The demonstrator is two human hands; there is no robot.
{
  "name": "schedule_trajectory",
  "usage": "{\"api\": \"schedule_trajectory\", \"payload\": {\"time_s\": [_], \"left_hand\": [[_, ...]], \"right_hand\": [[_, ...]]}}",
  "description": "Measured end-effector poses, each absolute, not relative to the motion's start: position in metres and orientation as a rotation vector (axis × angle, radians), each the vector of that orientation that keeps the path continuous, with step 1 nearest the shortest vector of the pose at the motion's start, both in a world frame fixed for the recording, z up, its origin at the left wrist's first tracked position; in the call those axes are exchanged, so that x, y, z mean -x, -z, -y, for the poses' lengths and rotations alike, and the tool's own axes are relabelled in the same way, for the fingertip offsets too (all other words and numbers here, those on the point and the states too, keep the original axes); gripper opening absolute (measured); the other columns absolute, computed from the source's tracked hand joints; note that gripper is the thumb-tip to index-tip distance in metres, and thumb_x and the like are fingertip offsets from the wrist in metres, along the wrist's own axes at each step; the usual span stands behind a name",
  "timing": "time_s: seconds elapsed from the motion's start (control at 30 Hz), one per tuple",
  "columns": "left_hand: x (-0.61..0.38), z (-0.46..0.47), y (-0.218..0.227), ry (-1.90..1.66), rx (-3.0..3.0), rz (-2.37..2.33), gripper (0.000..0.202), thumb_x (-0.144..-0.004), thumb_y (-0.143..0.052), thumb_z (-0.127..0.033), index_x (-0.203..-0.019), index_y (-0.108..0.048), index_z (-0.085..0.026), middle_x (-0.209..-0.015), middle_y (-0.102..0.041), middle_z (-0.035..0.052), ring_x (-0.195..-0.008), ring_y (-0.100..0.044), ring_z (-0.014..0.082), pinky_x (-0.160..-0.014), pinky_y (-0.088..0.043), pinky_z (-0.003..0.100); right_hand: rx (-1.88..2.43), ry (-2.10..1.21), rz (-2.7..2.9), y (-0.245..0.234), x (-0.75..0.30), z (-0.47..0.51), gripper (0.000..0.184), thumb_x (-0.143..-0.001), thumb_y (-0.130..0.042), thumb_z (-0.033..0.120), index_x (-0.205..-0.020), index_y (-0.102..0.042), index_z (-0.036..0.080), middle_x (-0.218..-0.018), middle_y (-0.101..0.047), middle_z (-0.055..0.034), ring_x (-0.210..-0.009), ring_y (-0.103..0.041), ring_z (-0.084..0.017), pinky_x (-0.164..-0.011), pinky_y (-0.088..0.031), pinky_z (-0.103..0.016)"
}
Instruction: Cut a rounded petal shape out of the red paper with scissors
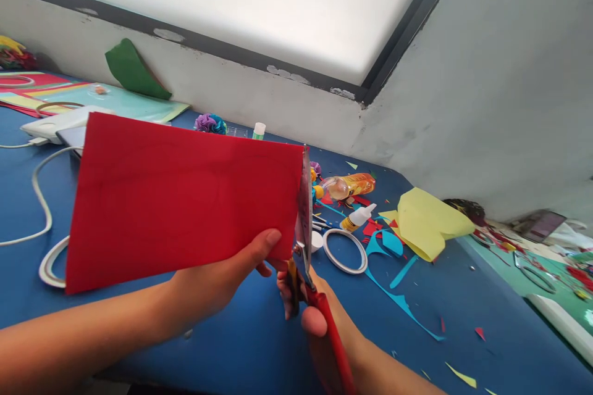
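A red sheet of paper or thin foam [185, 197] is raised above the blue table, filling the middle of the view. My left hand [241, 259] pinches its lower right part, thumb on the near face and fingers behind. In my right hand [319, 315] is a pair of scissors [304, 216] with red handles, thumb through one loop. The blades point upward along the sheet's right edge, close to my left fingertips. Whether the blades are fully closed is hard to make out. Faint drawn lines show on the sheet.
A tape roll [345, 251], a white glue bottle [358, 217], a drink bottle [347, 186] and blue scraps [403, 302] lie on the right. Yellow paper [430, 222] rests beyond them. A white cable [41, 197] runs along the left. A green piece [134, 71] leans on the wall.
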State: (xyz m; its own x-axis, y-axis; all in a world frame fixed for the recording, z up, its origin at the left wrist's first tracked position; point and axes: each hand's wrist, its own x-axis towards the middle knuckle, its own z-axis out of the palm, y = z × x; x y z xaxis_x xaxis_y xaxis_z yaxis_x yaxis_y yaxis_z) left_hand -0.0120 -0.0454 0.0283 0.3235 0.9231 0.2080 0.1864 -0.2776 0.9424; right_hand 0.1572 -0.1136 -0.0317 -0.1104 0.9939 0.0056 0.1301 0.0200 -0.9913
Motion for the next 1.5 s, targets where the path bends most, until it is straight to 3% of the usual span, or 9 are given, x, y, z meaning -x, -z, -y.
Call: {"api": "schedule_trajectory", "payload": {"time_s": [0.17, 0.27, 0.47, 1.07, 1.4, 1.5], "left_hand": [[0.013, 0.046, -0.028, -1.046, -1.683, -1.037, 0.036, -0.083, -0.057, -0.049, -0.056, -0.067, -0.026, -0.056, -0.07, -0.0059, -0.06, -0.066, 0.0149, -0.08, -0.053, 0.024], [0.013, 0.046, -0.028, -1.053, -1.698, -1.044, 0.038, -0.082, -0.058, -0.048, -0.052, -0.065, -0.027, -0.054, -0.069, -0.0059, -0.059, -0.065, 0.015, -0.08, -0.053, 0.024], [0.014, 0.048, -0.026, -1.011, -1.688, -0.975, 0.033, -0.083, -0.058, -0.046, -0.06, -0.068, -0.026, -0.059, -0.07, -0.0068, -0.055, -0.065, 0.0133, -0.065, -0.055, 0.021], [0.015, 0.052, -0.026, -1.004, -1.683, -0.846, 0.034, -0.087, -0.056, -0.04, -0.059, -0.066, -0.026, -0.058, -0.069, -0.0076, -0.056, -0.065, 0.0104, -0.063, -0.053, 0.016], [0.019, 0.049, -0.025, -1.074, -1.717, -0.797, 0.031, -0.089, -0.054, -0.04, -0.066, -0.068, -0.026, -0.068, -0.073, -0.0059, -0.068, -0.069, 0.0134, -0.077, -0.055, 0.021], [0.02, 0.049, -0.019, -1.134, -1.637, -0.868, 0.022, -0.087, -0.059, -0.039, -0.071, -0.069, -0.026, -0.067, -0.073, -0.0058, -0.064, -0.07, 0.0148, -0.072, -0.057, 0.023]], "right_hand": [[1.257, -1.199, 1.408, 0.031, -0.158, 0.113, 0.055, -0.077, -0.046, 0.075, -0.094, -0.054, 0.023, -0.066, -0.051, -0.0002, -0.059, -0.044, -0.017, -0.053, -0.037, -0.027], [1.25, -1.166, 1.45, 0.026, -0.16, 0.11, 0.065, -0.07, -0.047, 0.082, -0.096, -0.056, 0.023, -0.068, -0.052, -0.0004, -0.059, -0.043, -0.016, -0.054, -0.037, -0.028], [1.222, -1.096, 1.508, 0.019, -0.157, 0.107, 0.089, -0.055, -0.032, 0.095, -0.102, -0.054, 0.022, -0.081, -0.055, -0.0031, -0.069, -0.046, -0.019, -0.063, -0.039, -0.031], [1.211, -1.164, 1.426, 0.026, -0.153, 0.112, 0.08, -0.057, -0.037, 0.094, -0.09, -0.054, 0.023, -0.078, -0.055, -0.0033, -0.068, -0.047, -0.02, -0.058, -0.042, -0.03], [1.251, -1.219, 1.351, 0.035, -0.158, 0.116, 0.065, -0.068, -0.048, 0.083, -0.09, -0.057, 0.022, -0.067, -0.055, -0.0006, -0.06, -0.049, -0.017, -0.054, -0.043, -0.029], [1.265, -1.241, 1.369, 0.028, -0.16, 0.116, 0.054, -0.076, -0.048, 0.075, -0.089, -0.058, 0.023, -0.06, -0.054, 0.0005, -0.056, -0.05, -0.017, -0.054, -0.044, -0.029]]}}
